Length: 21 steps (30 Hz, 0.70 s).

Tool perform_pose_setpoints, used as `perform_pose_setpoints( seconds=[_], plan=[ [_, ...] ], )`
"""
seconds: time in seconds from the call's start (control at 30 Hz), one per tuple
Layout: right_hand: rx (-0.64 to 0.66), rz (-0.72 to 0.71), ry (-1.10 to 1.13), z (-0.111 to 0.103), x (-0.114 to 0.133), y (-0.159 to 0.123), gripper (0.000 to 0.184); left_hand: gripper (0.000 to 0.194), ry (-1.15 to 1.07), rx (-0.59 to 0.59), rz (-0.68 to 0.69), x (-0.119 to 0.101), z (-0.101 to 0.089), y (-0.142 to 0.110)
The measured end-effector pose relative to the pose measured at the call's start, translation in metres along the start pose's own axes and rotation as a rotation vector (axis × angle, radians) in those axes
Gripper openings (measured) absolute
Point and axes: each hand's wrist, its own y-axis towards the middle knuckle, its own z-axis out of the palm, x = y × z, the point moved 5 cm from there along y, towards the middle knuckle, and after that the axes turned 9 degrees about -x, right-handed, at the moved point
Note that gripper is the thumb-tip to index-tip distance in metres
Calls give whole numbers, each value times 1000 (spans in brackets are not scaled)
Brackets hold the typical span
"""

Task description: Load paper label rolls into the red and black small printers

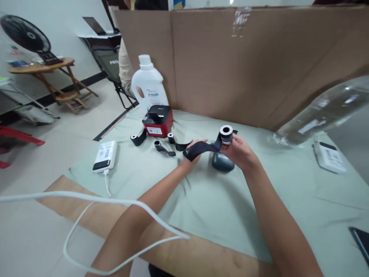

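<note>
A roll of black ribbon (226,134) with a white core is held up over the cloth-covered table by my right hand (240,152), its fingers closed around the back of it. From the roll the loose ribbon (206,147) runs left to my left hand (190,163), which grips its free end; the ribbon covers part of those fingers. Beneath the roll, a dark rounded device (223,163) rests on the cloth. Left of my hands lie several smaller black rolls with tails, among them one roll (164,149) nearest the front. Behind them stands a red and black box-shaped device (158,121).
A white jug (151,86) stands before a tall cardboard panel (216,65). White power banks lie at left (105,156) and right (331,157). A clear plastic bottle (323,111) leans at right. A white cable (123,202) crosses the foreground, above my left forearm.
</note>
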Motion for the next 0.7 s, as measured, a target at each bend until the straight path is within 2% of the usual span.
perform_pose_setpoints(
  seconds=[0.07, 0.13, 0.23, 0.33, 0.43, 0.53, 0.6, 0.7],
  plan=[
    [-3, 36, 33, -18, 3, -1, 48, 34, -73, -81, 88, -15, -14, 5],
    [35, 79, 76, -26, 3, -2, 49, 36, -117, -100, 178, -37, -25, 10],
    [135, 140, 154, -24, -2, -2, 49, 38, -42, 41, 287, -77, -25, 18],
    [192, 174, 212, -17, -12, -1, 45, 44, 55, 241, 323, -104, -11, 25],
    [200, 193, 196, -20, -18, 0, 38, 37, 79, 344, 260, -109, 1, 32],
    [168, 199, -7, -35, -14, 1, 34, 35, 126, 364, 286, -107, 6, 33],
    [69, 166, -155, -51, -3, 1, 36, 37, 171, 386, 335, -105, 8, 30],
    [-72, 87, -331, -65, 20, -3, 41, 38, 227, 434, 317, -98, 14, 25]
  ],
)
